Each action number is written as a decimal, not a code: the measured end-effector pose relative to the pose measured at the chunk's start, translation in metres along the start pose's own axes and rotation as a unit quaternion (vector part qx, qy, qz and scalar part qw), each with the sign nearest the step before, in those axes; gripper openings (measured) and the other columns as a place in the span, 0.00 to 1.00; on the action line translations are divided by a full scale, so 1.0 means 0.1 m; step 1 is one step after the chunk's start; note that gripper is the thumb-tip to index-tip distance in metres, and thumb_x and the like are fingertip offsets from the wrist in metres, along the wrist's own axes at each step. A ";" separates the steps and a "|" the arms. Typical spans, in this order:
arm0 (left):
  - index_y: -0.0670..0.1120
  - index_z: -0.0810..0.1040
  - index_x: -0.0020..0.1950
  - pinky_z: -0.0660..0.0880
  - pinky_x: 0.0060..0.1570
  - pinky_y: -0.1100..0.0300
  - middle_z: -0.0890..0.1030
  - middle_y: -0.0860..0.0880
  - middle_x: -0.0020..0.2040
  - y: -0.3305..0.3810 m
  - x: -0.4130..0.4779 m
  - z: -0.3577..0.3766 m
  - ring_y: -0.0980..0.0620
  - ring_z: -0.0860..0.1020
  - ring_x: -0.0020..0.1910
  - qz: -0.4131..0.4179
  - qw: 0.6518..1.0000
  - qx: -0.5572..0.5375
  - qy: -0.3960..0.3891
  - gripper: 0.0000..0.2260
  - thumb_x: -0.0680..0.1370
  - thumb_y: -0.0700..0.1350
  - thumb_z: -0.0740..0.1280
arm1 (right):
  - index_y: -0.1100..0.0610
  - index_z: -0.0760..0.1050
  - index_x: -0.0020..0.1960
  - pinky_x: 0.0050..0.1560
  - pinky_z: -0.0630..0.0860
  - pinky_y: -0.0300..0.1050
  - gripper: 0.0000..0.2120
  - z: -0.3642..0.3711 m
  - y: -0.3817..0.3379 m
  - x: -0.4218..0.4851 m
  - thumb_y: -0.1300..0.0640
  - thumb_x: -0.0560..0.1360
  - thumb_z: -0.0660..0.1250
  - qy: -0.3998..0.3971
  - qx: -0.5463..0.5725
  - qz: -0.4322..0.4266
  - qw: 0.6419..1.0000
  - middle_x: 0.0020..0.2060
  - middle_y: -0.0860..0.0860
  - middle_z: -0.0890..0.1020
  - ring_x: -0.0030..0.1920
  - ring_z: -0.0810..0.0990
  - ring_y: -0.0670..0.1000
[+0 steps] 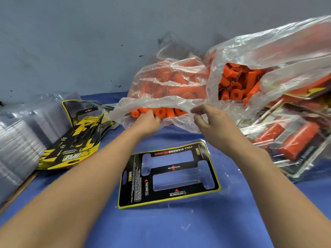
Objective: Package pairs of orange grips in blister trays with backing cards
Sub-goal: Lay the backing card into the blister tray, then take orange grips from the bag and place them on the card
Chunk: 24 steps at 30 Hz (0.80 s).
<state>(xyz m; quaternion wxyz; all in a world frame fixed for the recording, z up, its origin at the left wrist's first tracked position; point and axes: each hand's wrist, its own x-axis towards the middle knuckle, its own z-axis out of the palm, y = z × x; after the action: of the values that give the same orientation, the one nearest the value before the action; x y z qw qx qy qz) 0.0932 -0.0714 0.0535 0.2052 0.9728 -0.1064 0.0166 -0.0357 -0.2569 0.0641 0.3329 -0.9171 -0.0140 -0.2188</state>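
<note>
A clear blister tray with a black and yellow backing card [168, 178] lies flat on the blue cloth [179, 226], both cavities empty. Behind it a clear plastic bag [166, 83] holds many orange grips [161, 111]. My left hand [146, 122] reaches into the bag's mouth with its fingers on the grips; whether it holds one I cannot tell. My right hand [209, 120] pinches the lip of the bag and lifts it open. A second bag of orange grips [238, 83] stands open at the right.
Loose backing cards [75, 140] are piled at the left, beside stacked clear blister trays [19, 140]. Finished packs with orange grips [290, 140] lie at the right. A grey wall [89, 42] rises behind the table.
</note>
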 end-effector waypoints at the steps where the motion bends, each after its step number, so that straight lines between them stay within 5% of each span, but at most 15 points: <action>1: 0.38 0.67 0.71 0.69 0.61 0.50 0.73 0.34 0.66 0.03 0.15 0.05 0.35 0.72 0.64 -0.004 1.000 0.022 -0.001 0.19 0.84 0.47 0.56 | 0.52 0.75 0.64 0.62 0.70 0.51 0.13 0.01 0.03 0.02 0.54 0.82 0.58 0.007 0.000 0.001 1.000 0.59 0.50 0.80 0.61 0.74 0.54; 8: 0.40 0.61 0.77 0.59 0.74 0.48 0.63 0.39 0.77 0.11 0.91 0.30 0.39 0.63 0.75 -0.023 0.981 0.190 -0.010 0.24 0.85 0.52 0.54 | 0.52 0.75 0.63 0.62 0.70 0.55 0.13 0.06 0.24 0.11 0.54 0.81 0.58 0.020 0.000 -0.001 1.000 0.59 0.52 0.80 0.62 0.72 0.55; 17: 0.42 0.65 0.76 0.59 0.74 0.52 0.64 0.40 0.77 0.09 1.00 0.29 0.41 0.63 0.75 -0.053 0.985 0.164 0.029 0.20 0.84 0.45 0.55 | 0.52 0.75 0.63 0.63 0.70 0.54 0.14 -0.04 0.35 0.10 0.54 0.81 0.58 0.043 0.025 0.007 0.999 0.60 0.51 0.79 0.64 0.72 0.54; 21: 0.35 0.79 0.55 0.76 0.54 0.51 0.81 0.34 0.54 0.17 0.69 0.05 0.38 0.80 0.54 -0.048 0.997 -0.024 0.059 0.10 0.79 0.40 0.63 | 0.51 0.75 0.63 0.63 0.68 0.52 0.13 -0.06 0.22 0.04 0.54 0.81 0.57 0.052 -0.029 0.012 0.998 0.59 0.49 0.80 0.62 0.72 0.54; 24: 0.41 0.78 0.38 0.74 0.29 0.68 0.83 0.43 0.35 0.25 0.26 -0.23 0.56 0.80 0.27 -0.038 0.994 -0.088 0.056 0.08 0.76 0.39 0.66 | 0.50 0.76 0.62 0.63 0.68 0.53 0.14 -0.11 0.11 -0.03 0.54 0.81 0.57 0.071 -0.027 0.024 0.997 0.59 0.49 0.80 0.61 0.73 0.55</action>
<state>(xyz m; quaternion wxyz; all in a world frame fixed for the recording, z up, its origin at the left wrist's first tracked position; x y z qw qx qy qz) 0.1135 -0.0894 0.0862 0.2965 0.9517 -0.0584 0.0539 -0.0409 -0.2719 0.0643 0.3132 -0.9080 0.0379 -0.2756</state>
